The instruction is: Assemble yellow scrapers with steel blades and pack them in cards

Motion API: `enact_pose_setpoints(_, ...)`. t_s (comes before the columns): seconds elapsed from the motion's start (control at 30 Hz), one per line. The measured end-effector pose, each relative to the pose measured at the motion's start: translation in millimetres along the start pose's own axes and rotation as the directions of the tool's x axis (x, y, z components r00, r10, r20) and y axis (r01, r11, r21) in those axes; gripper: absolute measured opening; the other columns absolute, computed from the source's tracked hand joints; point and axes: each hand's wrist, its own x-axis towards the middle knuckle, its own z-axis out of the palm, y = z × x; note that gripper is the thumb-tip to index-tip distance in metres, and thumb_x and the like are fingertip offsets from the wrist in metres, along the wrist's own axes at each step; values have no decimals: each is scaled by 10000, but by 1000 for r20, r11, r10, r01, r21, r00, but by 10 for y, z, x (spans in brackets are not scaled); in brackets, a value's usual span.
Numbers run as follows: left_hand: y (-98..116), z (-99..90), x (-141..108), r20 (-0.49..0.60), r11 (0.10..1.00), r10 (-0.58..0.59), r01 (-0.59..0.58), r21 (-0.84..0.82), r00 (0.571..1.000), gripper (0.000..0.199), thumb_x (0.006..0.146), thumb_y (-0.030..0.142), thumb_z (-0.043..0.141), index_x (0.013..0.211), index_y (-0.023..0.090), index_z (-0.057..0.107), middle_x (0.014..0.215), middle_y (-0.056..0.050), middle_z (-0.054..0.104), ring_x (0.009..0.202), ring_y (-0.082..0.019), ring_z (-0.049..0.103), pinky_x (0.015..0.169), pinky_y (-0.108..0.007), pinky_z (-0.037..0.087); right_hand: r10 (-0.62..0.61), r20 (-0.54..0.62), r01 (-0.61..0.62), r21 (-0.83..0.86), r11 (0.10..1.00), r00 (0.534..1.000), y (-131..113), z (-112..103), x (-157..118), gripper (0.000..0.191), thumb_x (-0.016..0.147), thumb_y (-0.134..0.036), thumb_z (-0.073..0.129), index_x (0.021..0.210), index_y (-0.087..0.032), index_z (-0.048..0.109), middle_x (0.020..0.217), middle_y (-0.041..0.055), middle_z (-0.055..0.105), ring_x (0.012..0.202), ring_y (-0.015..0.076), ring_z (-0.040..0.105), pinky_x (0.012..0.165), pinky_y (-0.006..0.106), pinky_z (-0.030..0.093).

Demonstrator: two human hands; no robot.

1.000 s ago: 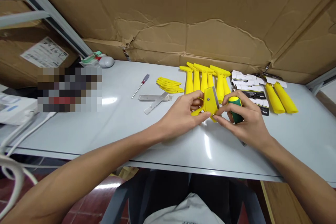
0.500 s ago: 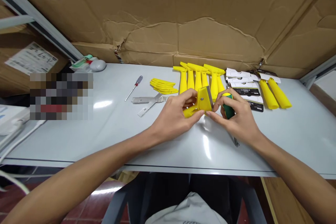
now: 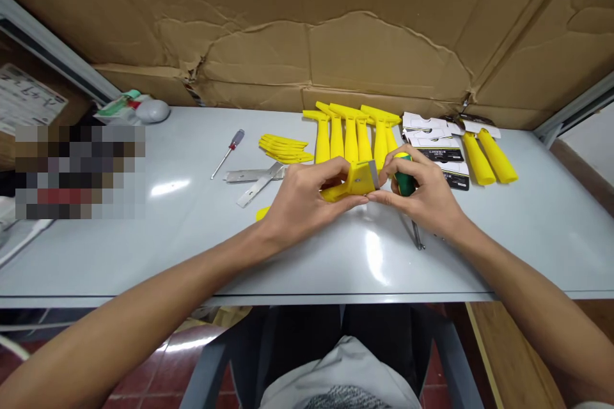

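Observation:
Near the front of the table my left hand point(image 3: 304, 198) grips a yellow scraper point(image 3: 359, 180), its head turned to the right with a metal blade point(image 3: 374, 174) along the edge. My right hand point(image 3: 429, 192) has a screwdriver point(image 3: 406, 183) with a green and yellow handle tucked in its curled fingers. The thumb and a fingertip of that same hand touch the scraper head at its blade end. Part of the scraper handle is hidden in my left palm.
Behind my hands lie several yellow scraper handles point(image 3: 322, 140). Left of them are thin yellow pieces point(image 3: 285, 148), metal blades point(image 3: 259, 185) and a small screwdriver point(image 3: 230, 151). Packaging cards point(image 3: 448, 152) and yellow handles point(image 3: 496, 156) lie right. Cardboard point(image 3: 268, 57) stands behind.
The scraper has tilted in my hands, so its face shows flatter. The view has shifted slightly; both hands keep hold of the same things.

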Motion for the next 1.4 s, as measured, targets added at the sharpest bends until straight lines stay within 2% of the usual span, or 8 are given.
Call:
enact_pose_setpoints(0.23, -16, -50, 19, -20, 998, 40, -38, 57, 999, 332, 900, 485, 815, 790, 201, 683, 650, 42, 558, 594, -110, 396, 601, -272, 327, -48, 44, 45, 83, 996, 998, 26, -84, 61, 429, 934, -620, 751, 784, -221, 715, 938, 53, 685, 915, 209, 638, 826, 362, 497)
enact_pose_setpoints(0.43, -56, -31, -9, 59, 957, 229, -236, 167, 972, 195, 959, 345, 736, 820, 210, 714, 730, 9, 682, 645, -126, 560, 626, -257, 404, 61, -169, -40, 127, 991, 984, 78, -215, 84, 453, 1036, -603, 614, 775, -251, 727, 709, 28, 632, 784, 202, 635, 752, 377, 497)
enact_pose_setpoints(0.53, -66, 53, -83, 172, 863, 436, -465, 196, 883, 114, 1000, 206, 628, 1017, 200, 740, 847, -16, 745, 703, -124, 651, 629, -240, 461, 137, -322, -89, 161, 983, 937, 173, -263, 105, 420, 1033, -598, 622, 800, -264, 726, 639, 9, 604, 631, 181, 587, 658, 368, 481)
enact_pose_setpoints(0.63, -69, 142, -157, 346, 668, 586, -678, 305, 733, 196, 1042, 156, 508, 1053, 168, 703, 860, -36, 740, 673, -128, 654, 574, -251, 477, 193, -445, -102, 221, 970, 874, 291, -304, 133, 393, 1017, -602, 642, 824, -266, 709, 759, 15, 654, 551, 146, 569, 565, 342, 449)
enact_pose_setpoints(0.77, -55, 187, -193, 399, 503, 670, -779, 375, 625, 219, 1077, 93, 432, 1070, 141, 646, 854, -37, 717, 686, -140, 655, 568, -272, 521, 318, -499, -129, 376, 918, 806, 366, -325, 160, 277, 979, -502, 704, 851, -257, 703, 975, 27, 715, 583, 121, 603, 494, 289, 405)
enact_pose_setpoints(0.9, -34, 147, -162, 418, 442, 687, -798, 410, 595, 275, 1056, 40, 450, 1293, 83, 582, 840, -23, 693, 660, -143, 632, 546, -289, 502, 420, -462, -140, 526, 839, 781, 308, -278, 166, 36, 907, -278, 724, 884, -250, 721, 1060, 27, 696, 593, 102, 611, 469, 260, 411)
enact_pose_setpoints(1.07, -29, 123, -137, 478, 439, 634, -792, 424, 608, 491, 1022, 8, 481, 1507, 57, 429, 888, -26, 695, 693, -148, 649, 536, -293, 483, 393, -405, -144, 522, 841, 825, 284, -216, 143, 74, 905, -213, 655, 937, -254, 707, 894, 21, 629, 617, 128, 643, 445, 245, 416)
enact_pose_setpoints(1.4, -58, 190, -132, 450, 437, 610, -750, 496, 653, 391, 1051, 19, 444, 1441, 22, 439, 867, -15, 684, 673, -156, 655, 521, -327, 469, 336, -462, -95, 468, 878, 821, 273, -222, 133, 189, 837, -141, 643, 962, -259, 721, 895, 8, 560, 625, 106, 629, 514, 255, 518)
